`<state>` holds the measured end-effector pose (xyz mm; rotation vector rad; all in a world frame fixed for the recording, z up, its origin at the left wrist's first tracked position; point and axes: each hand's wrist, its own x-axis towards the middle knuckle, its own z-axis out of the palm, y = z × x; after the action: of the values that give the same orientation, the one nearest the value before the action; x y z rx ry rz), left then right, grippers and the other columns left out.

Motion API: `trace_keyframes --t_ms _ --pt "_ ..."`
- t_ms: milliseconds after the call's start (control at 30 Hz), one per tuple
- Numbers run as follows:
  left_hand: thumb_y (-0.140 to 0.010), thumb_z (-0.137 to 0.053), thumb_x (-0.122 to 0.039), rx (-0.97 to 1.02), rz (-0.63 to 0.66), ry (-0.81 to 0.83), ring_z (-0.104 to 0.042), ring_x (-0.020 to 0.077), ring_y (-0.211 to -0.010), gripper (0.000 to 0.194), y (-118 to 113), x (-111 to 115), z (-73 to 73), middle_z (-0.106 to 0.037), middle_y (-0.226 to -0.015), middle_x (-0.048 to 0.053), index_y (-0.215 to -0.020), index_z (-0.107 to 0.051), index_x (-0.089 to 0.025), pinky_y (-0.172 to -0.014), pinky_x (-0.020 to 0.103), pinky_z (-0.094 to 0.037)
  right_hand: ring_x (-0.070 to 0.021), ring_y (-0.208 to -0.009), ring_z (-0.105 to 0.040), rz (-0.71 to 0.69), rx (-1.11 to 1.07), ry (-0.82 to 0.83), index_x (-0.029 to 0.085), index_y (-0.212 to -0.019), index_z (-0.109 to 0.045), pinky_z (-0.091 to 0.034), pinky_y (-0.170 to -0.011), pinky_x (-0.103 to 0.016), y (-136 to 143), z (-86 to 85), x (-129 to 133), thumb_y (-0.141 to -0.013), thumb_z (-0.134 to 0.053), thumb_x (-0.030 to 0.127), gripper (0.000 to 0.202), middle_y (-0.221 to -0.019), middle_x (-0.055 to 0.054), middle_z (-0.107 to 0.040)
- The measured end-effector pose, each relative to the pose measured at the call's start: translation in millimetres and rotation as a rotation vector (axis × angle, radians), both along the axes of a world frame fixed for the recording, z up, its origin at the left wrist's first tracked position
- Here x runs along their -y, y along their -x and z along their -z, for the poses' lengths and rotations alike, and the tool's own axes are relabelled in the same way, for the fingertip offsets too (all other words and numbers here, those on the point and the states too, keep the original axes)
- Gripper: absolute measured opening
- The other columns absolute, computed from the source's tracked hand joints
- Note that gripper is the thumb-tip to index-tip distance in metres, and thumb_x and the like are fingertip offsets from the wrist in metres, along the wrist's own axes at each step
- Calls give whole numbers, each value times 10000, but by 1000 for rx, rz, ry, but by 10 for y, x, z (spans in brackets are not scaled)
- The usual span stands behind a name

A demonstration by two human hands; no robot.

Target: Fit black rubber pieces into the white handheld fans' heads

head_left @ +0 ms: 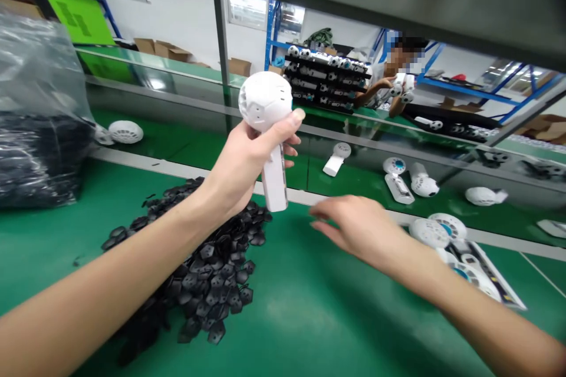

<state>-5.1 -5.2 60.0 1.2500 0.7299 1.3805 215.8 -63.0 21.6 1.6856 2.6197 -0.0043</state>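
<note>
White plastic handheld fan with a round, vented head (265,100) stands upright in our left hand (245,159), raised above the table. We grasp it around the neck, thumb pressed along the head and fingers wrapped behind, presumably to steady it and leave the head's near face uncovered. Our right hand (358,224) hovers apart from it over the bare green tabletop (292,324), released, fingers loosely bent, nothing visible between them despite slight blur. Small black pentagonal plates (216,280) lie heaped below our left forearm, probably spread there for easy picking. Other white fans (431,232) sit together beyond our right forearm, seemingly grouped to keep them off our working space.
</note>
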Motion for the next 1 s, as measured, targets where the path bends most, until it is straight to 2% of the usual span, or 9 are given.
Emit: trace_keyframes --t_ms 67,167,467,567,667,767,800,900,1000 --pt "-737 -978 -371 14 -39 23 -679 188 -826 419 -16 42 22 -711 -937 48 -997 -726 -162 -669 275 -578 -299 -1043 -790 -33 121 46 222 -1172 -759 -501 -694 -312 448 -3 -312 -1089 -599 238 182 -1161 -94 -814" --pt "-658 -995 -288 13 -94 101 -643 184 -815 457 39 51 64 -701 -925 39 -997 -716 -162 -629 265 -519 -310 -1038 -783 -58 183 63 163 -1125 -769 -492 -697 -314 711 85 -626 -1078 -601 172 175 -1148 -137 -809" --pt "-681 -1003 -442 42 -86 125 -643 188 -828 563 109 -53 73 -694 -960 35 -1097 -717 -193 -639 274 -533 -280 -1044 -774 -217 166 75 142 -976 -813 -519 -772 -310 824 329 -714 -1005 -553 -18 306 -1050 -153 -825" --pt "-638 -1014 -456 -22 -38 178 -654 187 -816 564 100 -28 114 -699 -941 44 -1027 -729 -164 -645 271 -536 -281 -973 -799 -110 69 44 135 -895 -813 -542 -753 -296 777 243 -725 -951 -623 -39 263 -959 -155 -831" --pt "-620 -1023 -425 -89 31 191 -672 184 -801 541 53 27 202 -700 -904 43 -968 -715 -149 -643 260 -521 -291 -938 -819 45 -64 -48 121 -937 -820 -587 -781 -319 504 3 -613 -985 -633 7 224 -967 -165 -839" --pt "-675 -1017 -479 -85 60 192 -705 184 -802 624 -53 103 314 -723 -972 26 -1117 -681 -194 -690 272 -553 -221 -981 -826 143 -393 -190 145 -1182 -786 -632 -869 -308 199 -256 -323 -1132 -532 191 263 -1103 -125 -844" --pt "-713 -996 -522 -79 69 190 -711 182 -799 636 -94 132 352 -726 -992 22 -1161 -667 -212 -704 278 -565 -214 -921 -833 161 -719 -212 142 -1131 -789 -649 -842 -300 136 -309 -207 -1117 -603 270 226 -1043 -114 -849" --pt "-821 -901 -619 -83 92 162 -694 156 -762 560 -193 224 454 -702 -961 9 -1146 -674 -222 -671 250 -556 -199 -764 -823 131 -1462 -101 178 -906 -787 -665 -736 -272 105 -306 79 -928 -870 412 249 -818 -48 -829" --pt "-847 -867 -637 -85 90 145 -659 140 -729 511 -231 305 514 -670 -911 -2 -1096 -684 -229 -582 207 -502 -181 -784 -810 138 -1730 133 196 -841 -780 -651 -686 -238 214 -149 171 -819 -954 461 318 -826 -35 -825"
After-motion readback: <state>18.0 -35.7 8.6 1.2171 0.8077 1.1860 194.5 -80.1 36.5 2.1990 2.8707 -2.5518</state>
